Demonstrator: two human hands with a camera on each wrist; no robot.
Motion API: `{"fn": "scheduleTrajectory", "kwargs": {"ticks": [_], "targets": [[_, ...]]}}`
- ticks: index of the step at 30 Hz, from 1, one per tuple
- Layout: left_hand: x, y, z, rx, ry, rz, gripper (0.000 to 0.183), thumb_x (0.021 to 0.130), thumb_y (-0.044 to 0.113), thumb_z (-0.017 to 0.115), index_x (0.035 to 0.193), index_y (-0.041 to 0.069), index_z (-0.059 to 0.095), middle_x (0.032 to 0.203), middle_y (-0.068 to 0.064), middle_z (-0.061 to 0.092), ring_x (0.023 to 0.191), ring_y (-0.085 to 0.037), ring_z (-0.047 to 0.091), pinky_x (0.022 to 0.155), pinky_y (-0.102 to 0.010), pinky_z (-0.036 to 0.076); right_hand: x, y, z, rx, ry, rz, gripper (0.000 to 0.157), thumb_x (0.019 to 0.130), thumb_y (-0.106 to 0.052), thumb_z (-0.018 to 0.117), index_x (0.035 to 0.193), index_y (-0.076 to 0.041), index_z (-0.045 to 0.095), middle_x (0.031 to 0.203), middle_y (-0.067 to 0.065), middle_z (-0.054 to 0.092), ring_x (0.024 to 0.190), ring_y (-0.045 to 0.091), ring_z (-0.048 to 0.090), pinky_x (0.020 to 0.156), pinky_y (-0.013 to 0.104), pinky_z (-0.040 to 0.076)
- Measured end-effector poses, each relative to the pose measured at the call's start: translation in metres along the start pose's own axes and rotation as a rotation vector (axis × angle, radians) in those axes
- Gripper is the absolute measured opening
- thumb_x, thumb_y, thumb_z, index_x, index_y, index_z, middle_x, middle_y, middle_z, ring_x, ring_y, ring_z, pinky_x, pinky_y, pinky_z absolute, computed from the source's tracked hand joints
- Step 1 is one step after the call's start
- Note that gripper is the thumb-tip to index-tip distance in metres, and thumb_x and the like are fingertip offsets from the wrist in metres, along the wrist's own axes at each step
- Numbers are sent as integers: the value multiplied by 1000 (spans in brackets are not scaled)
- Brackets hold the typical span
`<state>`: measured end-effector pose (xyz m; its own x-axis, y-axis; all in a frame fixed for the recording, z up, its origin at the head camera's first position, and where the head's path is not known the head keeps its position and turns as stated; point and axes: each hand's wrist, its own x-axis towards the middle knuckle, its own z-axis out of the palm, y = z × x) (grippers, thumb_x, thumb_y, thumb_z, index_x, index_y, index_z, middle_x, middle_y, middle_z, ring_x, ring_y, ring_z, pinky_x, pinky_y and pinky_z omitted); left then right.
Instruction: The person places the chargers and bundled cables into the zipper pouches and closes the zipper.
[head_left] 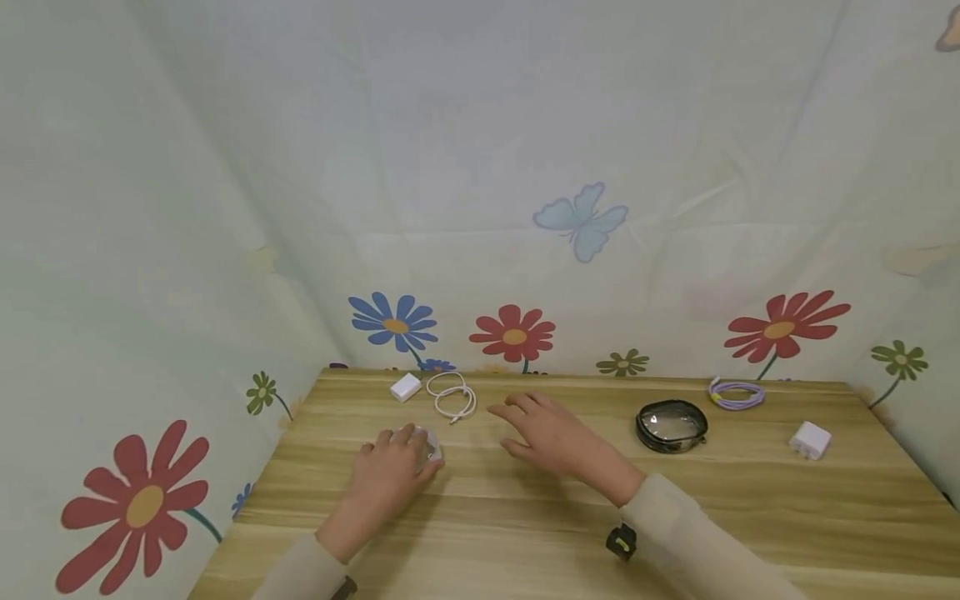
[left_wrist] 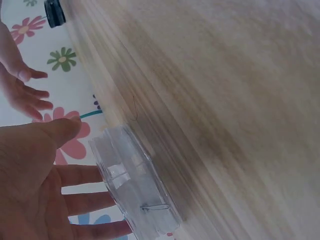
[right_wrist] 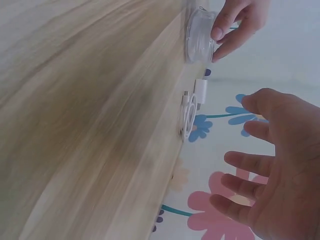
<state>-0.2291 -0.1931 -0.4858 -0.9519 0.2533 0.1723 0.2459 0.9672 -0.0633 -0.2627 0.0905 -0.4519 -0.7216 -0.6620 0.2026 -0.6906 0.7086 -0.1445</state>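
Can see only the right part of the clear case (head_left: 435,446) past the left hand (head_left: 386,471) in the head view; lose its lower end at the bottom of the left wrist view. Cannot tell its contents through the shine, nor those of the black case (head_left: 671,425). Lose the right sleeve (head_left: 701,529), left sleeve (head_left: 300,571), table (head_left: 480,542) and dark strap (head_left: 345,588) at the head view's bottom edge. Cannot identify the small black gadget (head_left: 621,542) beneath the right cuff. Miss part of the right hand (head_left: 551,437) beyond the right wrist view's right edge. Likewise cannot see all of the orange printed shape (head_left: 950,32) at upper right.
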Motion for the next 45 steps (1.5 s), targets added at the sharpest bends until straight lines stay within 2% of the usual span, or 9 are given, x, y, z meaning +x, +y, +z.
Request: {"fn": "scheduleTrajectory", "kwargs": {"ticks": [5, 12, 20, 27, 30, 33, 36, 39, 45], "targets": [[0, 0, 1, 1, 6, 26, 58, 97, 58, 59, 132, 13, 66, 137, -14, 62, 118, -40, 61, 85, -61, 55, 10, 1, 6, -5, -4, -1, 52, 101, -37, 63, 148, -18, 53, 137, 10, 59, 128, 31, 52, 110, 49, 43], [-4, -3, -3, -57, 16, 56, 46, 96, 46, 67, 130, 15, 67, 139, -14, 61, 122, -40, 59, 92, -62, 52, 18, 3, 16, 11, -25, 1, 51, 101, -36, 62, 147, -17, 54, 135, 11, 59, 127, 33, 51, 109, 50, 43], [-4, -14, 4, -91, 48, 227, 37, 92, 16, 75, 129, 14, 69, 141, -13, 58, 133, -38, 52, 95, -63, 51, 24, 6, 18, 4, -50, 40, 50, 101, -37, 62, 147, -18, 54, 139, 10, 58, 130, 32, 50, 111, 49, 43], [-3, -23, 9, -243, 97, 307, 46, 83, -5, 77, 127, 5, 69, 140, -23, 57, 129, -45, 54, 102, -57, 49, 30, 7, 20, 21, -62, 43, 49, 102, -36, 61, 147, -16, 54, 140, 11, 57, 131, 33, 49, 111, 50, 43], [0, -24, 9, -270, 135, 301, 47, 84, 1, 77, 129, 3, 66, 140, -23, 56, 129, -45, 55, 104, -57, 48, 31, 6, 19, 27, -71, 45, 49, 102, -35, 61, 147, -16, 54, 140, 11, 57, 131, 32, 49, 111, 49, 43], [2, -23, 8, -263, 144, 239, 52, 88, 15, 76, 137, 4, 60, 144, -24, 53, 131, -48, 51, 106, -61, 44, 35, 6, 19, 25, -83, 43, 49, 102, -35, 62, 146, -16, 55, 140, 11, 57, 131, 32, 49, 111, 48, 42], [6, -23, 10, -231, 113, 155, 62, 93, 34, 72, 145, 7, 53, 150, -22, 49, 135, -52, 44, 108, -66, 40, 40, 6, 19, 15, -91, 40, 48, 102, -34, 62, 146, -16, 55, 140, 12, 57, 131, 32, 50, 110, 48, 43], [11, -24, 14, -210, 62, 107, 74, 93, 47, 69, 152, 9, 45, 154, -21, 43, 141, -52, 37, 109, -68, 36, 46, 7, 19, 6, -94, 33, 47, 101, -32, 63, 146, -16, 56, 140, 11, 57, 130, 33, 50, 110, 48, 44], [15, -27, 25, -181, 14, 101, 81, 96, 52, 64, 155, 2, 39, 157, -24, 38, 144, -50, 33, 113, -63, 34, 56, 8, 19, -30, -111, -3, 47, 101, -30, 64, 145, -17, 56, 138, 11, 58, 130, 32, 52, 113, 48, 41]]}}
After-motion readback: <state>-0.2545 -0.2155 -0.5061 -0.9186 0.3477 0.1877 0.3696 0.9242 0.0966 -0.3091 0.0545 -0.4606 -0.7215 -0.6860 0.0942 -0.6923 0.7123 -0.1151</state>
